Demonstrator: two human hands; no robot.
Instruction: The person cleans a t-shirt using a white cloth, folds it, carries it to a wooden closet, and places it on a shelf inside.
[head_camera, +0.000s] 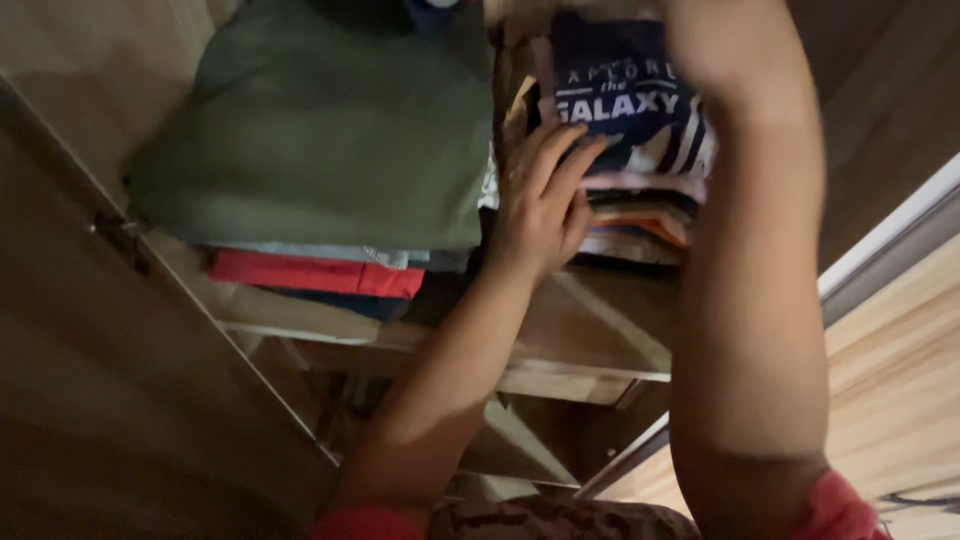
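Two stacks of folded clothes lie on a wooden wardrobe shelf (590, 345). My left hand (540, 205) rests flat against the front of the right stack (640, 215), fingers spread and pointing up toward a navy shirt with white print (620, 95) on top. My right arm rises along the right side of that stack. My right hand (715, 50) sits at the top of the navy shirt and is mostly cut off by the frame's upper edge. Its fingers are hidden.
The left stack has a large olive green garment (320, 130) on top, with a red one (310, 272) and darker pieces beneath. A wardrobe door (110, 400) stands at the left, and a light wooden panel (890, 380) at the right. A lower shelf (520, 450) shows below.
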